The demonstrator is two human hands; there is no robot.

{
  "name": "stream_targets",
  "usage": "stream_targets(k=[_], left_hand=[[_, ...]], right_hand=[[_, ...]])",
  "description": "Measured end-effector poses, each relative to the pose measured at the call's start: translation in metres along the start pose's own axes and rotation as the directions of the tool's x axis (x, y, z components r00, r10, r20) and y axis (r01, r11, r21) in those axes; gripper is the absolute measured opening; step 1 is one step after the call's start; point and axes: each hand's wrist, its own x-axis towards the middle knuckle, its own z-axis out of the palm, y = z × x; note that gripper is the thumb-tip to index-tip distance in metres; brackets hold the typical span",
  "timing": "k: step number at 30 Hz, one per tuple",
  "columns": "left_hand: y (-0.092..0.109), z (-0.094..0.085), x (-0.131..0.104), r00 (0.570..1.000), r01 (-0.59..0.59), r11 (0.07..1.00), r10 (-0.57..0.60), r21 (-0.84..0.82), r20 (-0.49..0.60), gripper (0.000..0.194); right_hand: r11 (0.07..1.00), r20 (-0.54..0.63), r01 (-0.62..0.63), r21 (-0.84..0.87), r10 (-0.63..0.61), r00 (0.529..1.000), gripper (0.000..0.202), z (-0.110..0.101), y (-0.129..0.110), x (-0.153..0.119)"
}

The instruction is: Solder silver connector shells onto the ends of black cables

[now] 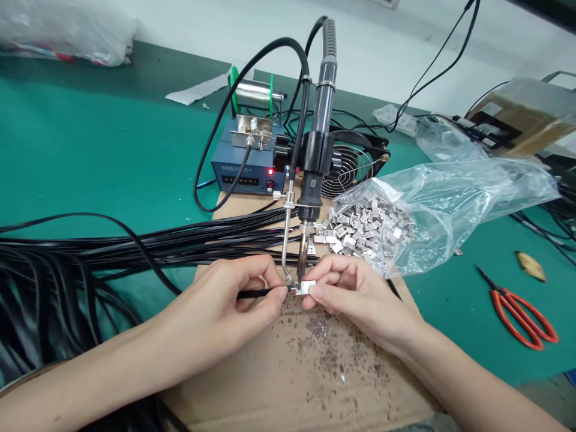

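Note:
My left hand (252,294) pinches a black cable (252,293) close to its stripped end, where small coloured wires show. Between the thumb and fingers of my right hand (346,288) is a silver USB connector (306,287), its back end meeting the wires. The tip of a clamped soldering iron (310,198) comes down right at this joint. Beside it ends the thin metal solder feed tube (287,240). Whether the tip touches the wires is too small to tell.
A blue solder feeder (245,174) carries a solder spool (252,94); a fan (351,165) stands behind the iron. Loose connectors (360,228) spill from a plastic bag (450,198). Black cables (135,249) lie left, red-handled scissors (517,312) right. Stained cardboard (270,372) lies beneath my hands.

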Motion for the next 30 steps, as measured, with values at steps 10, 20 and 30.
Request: stream_targets(k=[10,20,30], left_hand=[[0.0029,-0.0014,0.0038,0.998,0.061,0.998,-0.060,-0.029,0.027,0.021],[0.0030,-0.0007,0.0010,0.998,0.058,0.998,-0.057,-0.033,0.025,0.021],[0.0055,0.0003,0.0022,0.999,0.047,0.998,-0.046,-0.048,0.020,0.021]], right_hand=[[0.999,-0.052,-0.027,-0.020,0.025,0.998,0.015,0.0057,-0.0056,0.0013],[1.000,-0.015,-0.015,0.013,0.016,1.000,0.014,0.0026,-0.0021,-0.0005],[0.997,0.051,-0.023,0.075,0.020,0.999,0.008,-0.0011,0.0008,-0.0013]])
